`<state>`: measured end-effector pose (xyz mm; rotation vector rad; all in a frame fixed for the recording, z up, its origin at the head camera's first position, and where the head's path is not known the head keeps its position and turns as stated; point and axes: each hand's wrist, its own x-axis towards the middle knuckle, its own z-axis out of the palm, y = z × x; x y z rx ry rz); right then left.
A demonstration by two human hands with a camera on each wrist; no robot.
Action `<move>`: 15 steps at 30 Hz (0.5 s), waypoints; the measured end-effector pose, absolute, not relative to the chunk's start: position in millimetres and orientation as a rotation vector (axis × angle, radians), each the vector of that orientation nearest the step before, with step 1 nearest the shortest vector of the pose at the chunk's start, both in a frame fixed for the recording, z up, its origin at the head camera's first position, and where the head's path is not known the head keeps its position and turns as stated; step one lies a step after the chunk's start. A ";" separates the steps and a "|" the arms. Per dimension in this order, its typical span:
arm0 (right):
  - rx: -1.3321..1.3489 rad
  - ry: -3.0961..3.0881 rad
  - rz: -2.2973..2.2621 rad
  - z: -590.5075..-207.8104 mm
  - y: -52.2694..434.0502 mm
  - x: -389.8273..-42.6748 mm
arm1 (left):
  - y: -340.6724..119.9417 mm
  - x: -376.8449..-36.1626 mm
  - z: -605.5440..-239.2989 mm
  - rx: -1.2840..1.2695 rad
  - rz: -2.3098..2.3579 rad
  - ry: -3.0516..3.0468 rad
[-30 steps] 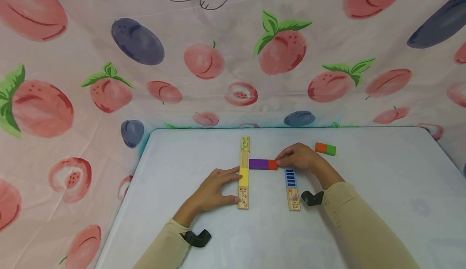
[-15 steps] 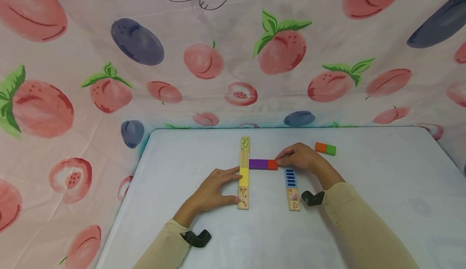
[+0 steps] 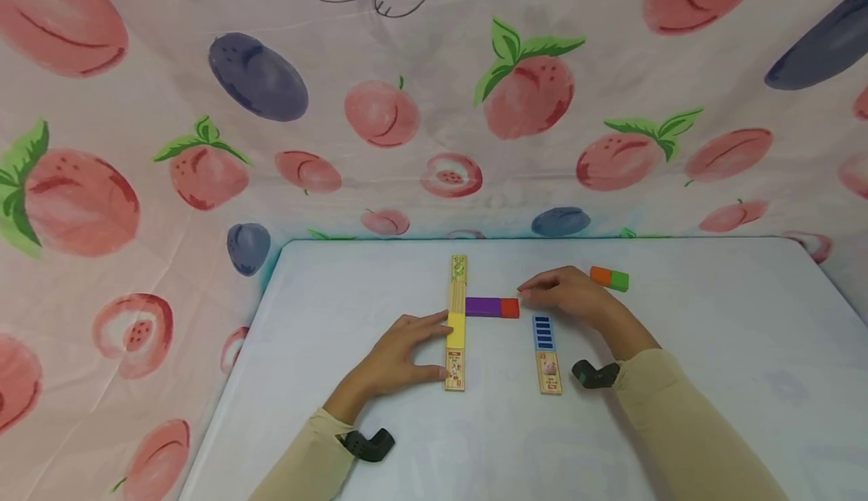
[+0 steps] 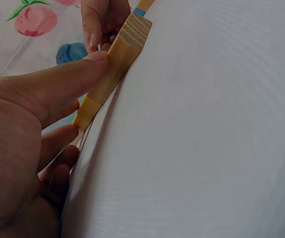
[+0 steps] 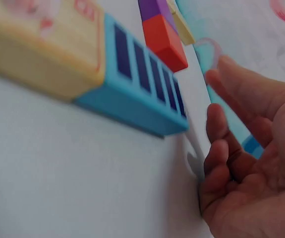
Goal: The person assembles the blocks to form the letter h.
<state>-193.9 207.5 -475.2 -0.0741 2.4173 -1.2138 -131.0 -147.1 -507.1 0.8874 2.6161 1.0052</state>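
A straight column of blocks lies on the table: a printed wooden block [image 3: 455, 370], a yellow block [image 3: 456, 331], a plain wooden block [image 3: 457, 297] and a green-printed block [image 3: 459, 268]. My left hand [image 3: 398, 358] touches the column's left side with thumb and fingertips, fingers extended. From the column's right side a purple block [image 3: 483, 307] extends, ending at a red block [image 3: 510, 308]. My right hand [image 3: 573, 297] hovers just right of the red block. In the right wrist view its fingers [image 5: 217, 121] are loosely bent, apart from the red block and holding nothing.
Below the right hand, a blue block [image 3: 543, 333] with dark bars meets another printed wooden block [image 3: 549, 373]. An orange block [image 3: 600, 276] and a green block [image 3: 619, 281] lie beyond the right wrist. A fruit-patterned cloth [image 3: 515, 177] rises behind the white table [image 3: 475, 448].
My right hand has let go of the red block and shifted slightly right, leaving a small gap. The left hand stays against the column, and the view has shifted slightly.
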 end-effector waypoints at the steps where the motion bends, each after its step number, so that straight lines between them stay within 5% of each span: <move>1: -0.060 2.412 -1.242 -474.9 208.9 -192.9 | -147.1 -131.0 -506.9 0.889 1.005 2.616; 15: 0.065 2.507 -1.329 -468.1 228.9 -178.7 | -147.0 -131.7 -508.3 0.877 1.009 2.608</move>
